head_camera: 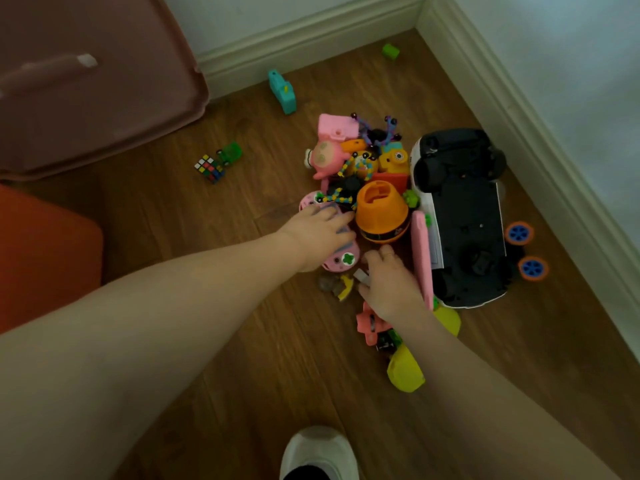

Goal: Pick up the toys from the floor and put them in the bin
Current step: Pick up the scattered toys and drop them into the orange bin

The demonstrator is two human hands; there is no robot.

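Toy pile (377, 202) is jammed into the corner, the flipped toy car (464, 216) walling off its right side against the baseboard (540, 133). Plenty of bare floor (214, 271) to the left, only a Rubik's cube (209, 168) sitting there

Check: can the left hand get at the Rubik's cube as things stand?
Probably yes. The Rubik's cube sits on open floor left of the toy pile, only a green toy touching its far side. The left hand rests on a pink toy in the pile, with bare floor between it and the cube.
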